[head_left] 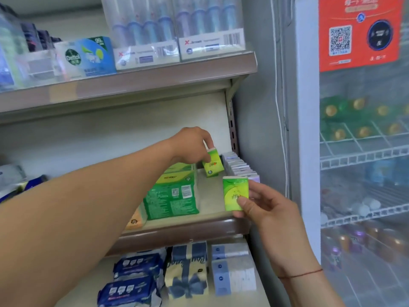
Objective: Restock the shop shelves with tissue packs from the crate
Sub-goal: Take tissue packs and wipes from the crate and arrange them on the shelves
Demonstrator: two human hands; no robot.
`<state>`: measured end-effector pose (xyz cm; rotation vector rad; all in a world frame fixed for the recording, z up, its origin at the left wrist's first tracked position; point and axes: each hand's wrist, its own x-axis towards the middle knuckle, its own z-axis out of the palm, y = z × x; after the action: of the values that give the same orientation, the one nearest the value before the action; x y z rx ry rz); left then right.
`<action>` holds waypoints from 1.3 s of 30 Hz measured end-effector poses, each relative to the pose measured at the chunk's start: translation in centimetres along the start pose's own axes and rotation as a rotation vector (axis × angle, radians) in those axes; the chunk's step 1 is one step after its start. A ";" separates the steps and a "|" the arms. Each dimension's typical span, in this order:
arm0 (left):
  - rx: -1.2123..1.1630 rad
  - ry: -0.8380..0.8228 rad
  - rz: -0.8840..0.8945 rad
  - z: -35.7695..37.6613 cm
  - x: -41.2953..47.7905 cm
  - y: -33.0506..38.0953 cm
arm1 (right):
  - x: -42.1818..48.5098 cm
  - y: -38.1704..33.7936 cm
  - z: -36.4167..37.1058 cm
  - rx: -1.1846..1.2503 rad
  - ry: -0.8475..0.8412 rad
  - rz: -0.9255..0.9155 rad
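My left hand [192, 145] reaches across to the middle shelf [188, 227] and pinches a small green tissue pack [213, 163] from above, holding it upright on the shelf between a large green multi-pack [172, 196] and a row of pale packs [240, 167]. My right hand [269, 209] holds a second green tissue pack [235, 192] upright just in front of the shelf's right end, thumb across its face. The crate is out of view.
The upper shelf [124, 85] carries boxed toothbrushes [174, 29] and a Dettol pack [86, 56]. The lower shelf holds blue wipe packs [135, 278], a ribbon-print tissue pack [188, 271] and pale boxes [233, 269]. A glass-door drinks fridge [363, 173] stands close on the right.
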<state>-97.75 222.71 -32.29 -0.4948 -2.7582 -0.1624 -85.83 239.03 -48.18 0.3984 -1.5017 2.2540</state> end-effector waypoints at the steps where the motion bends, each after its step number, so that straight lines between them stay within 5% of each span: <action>1: 0.023 -0.013 -0.003 0.5 1.6 -0.1 | 0.4 0.3 -0.1 0.010 0.005 0.011; 16: 0.471 -0.281 -0.007 8.9 14.3 -3.5 | 4.6 3.2 -0.8 -0.026 0.071 0.042; 35: 0.580 -0.294 0.043 10.4 16.7 -4.2 | 5.4 3.7 -1.2 -0.020 0.069 0.060; 39: 0.528 -0.187 0.058 7.7 14.7 -3.5 | 4.6 3.0 -1.1 -0.039 0.033 0.047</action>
<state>-114.34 225.38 -34.64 -0.4578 -2.7981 0.6391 -91.31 239.83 -49.00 0.3161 -1.5511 2.2522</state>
